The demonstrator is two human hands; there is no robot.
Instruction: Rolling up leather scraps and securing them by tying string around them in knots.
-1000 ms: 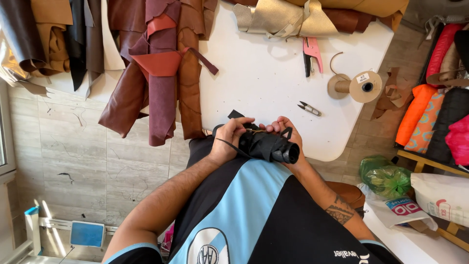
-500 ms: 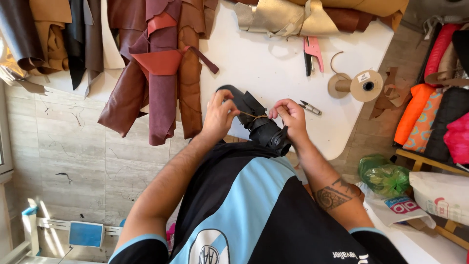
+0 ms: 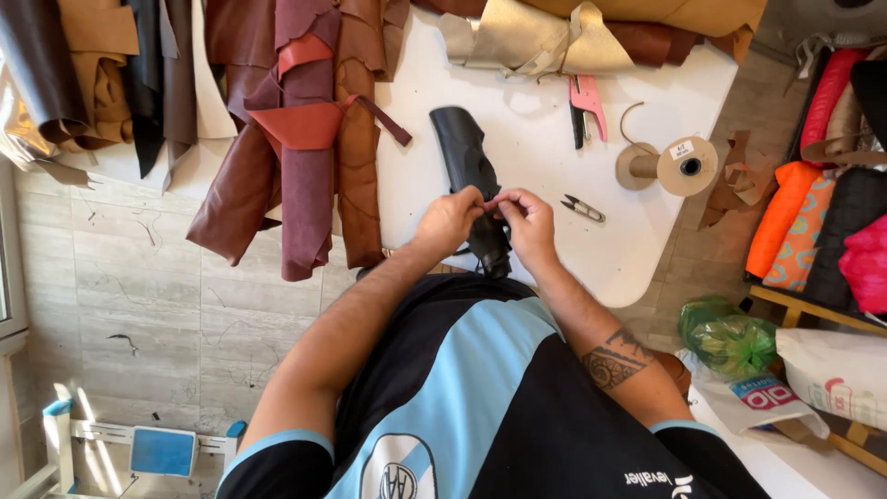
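A black leather piece, rolled into a long tube, lies on the white table and reaches over its near edge. My left hand grips its left side near the middle. My right hand pinches the same spot from the right, fingertips meeting those of the left hand. What the fingertips pinch is too small to tell.
Small thread snips lie just right of my right hand. A spool of thread and pink-handled cutters sit farther right. Brown and red leather hides hang over the table's left edge. Gold hides lie at the back.
The black piece has been moved from my lap up onto the table and now lies stretched out away from me. Both hands went forward with it.
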